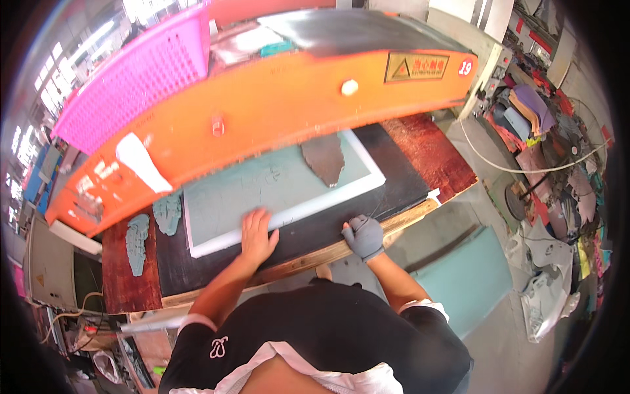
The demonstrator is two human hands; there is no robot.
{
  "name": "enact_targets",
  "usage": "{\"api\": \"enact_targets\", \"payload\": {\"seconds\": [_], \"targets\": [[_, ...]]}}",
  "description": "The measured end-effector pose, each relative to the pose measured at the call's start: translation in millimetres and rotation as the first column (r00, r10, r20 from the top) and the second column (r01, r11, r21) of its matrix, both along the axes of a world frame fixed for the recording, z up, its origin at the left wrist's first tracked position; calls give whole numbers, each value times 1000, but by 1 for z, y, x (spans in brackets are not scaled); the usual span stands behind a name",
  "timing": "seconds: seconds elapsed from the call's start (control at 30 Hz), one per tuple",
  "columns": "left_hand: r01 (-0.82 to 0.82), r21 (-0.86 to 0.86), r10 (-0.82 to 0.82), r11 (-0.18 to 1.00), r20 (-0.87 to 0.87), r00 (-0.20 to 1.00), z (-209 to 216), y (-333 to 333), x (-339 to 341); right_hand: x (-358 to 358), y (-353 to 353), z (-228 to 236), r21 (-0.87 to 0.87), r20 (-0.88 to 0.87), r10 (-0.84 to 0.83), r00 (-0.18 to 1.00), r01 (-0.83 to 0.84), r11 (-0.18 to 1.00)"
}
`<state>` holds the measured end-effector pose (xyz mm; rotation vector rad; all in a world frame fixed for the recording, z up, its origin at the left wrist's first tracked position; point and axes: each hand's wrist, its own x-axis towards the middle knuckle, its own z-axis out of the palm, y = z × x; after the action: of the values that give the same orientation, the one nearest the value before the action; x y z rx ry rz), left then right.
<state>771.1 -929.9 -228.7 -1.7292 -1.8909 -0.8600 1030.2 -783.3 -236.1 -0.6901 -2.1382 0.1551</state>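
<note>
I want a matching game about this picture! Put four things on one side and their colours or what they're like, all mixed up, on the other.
Things:
1. basket
2. left hand
3. right hand
4. piece lying on the sheet

What they're like:
A. gloved in grey
B. brown
C. pink
D. bare

Right pairs: 1-C, 2-D, 3-A, 4-B

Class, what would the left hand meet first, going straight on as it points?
Probably the orange beam beyond the teal sheet, though depth is unclear: the left hand might pass underneath.
</note>
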Motion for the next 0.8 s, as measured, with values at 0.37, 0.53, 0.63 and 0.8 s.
{"api": "enact_targets", "payload": {"seconds": [0.37, 0.53, 0.63, 0.8], "targets": [[-245, -125, 261, 962, 136, 956, -15, 44, -30, -96, 194, 118, -253, -557, 54, 828, -232, 939], [-278, 18, 276, 960, 71, 958, 1, 67, -52, -91, 195, 99, -208, -537, 164, 828, -318, 925], [-300, 2, 300, 954, 12, 954, -3, 52, -40, -79, 155, 48, -377, -198, 174, 965, -239, 895], [-245, 4, 244, 970, 53, 968, -5, 30, -23, -70, 112, 18, 83, 192, 166, 967, -185, 979]]}}
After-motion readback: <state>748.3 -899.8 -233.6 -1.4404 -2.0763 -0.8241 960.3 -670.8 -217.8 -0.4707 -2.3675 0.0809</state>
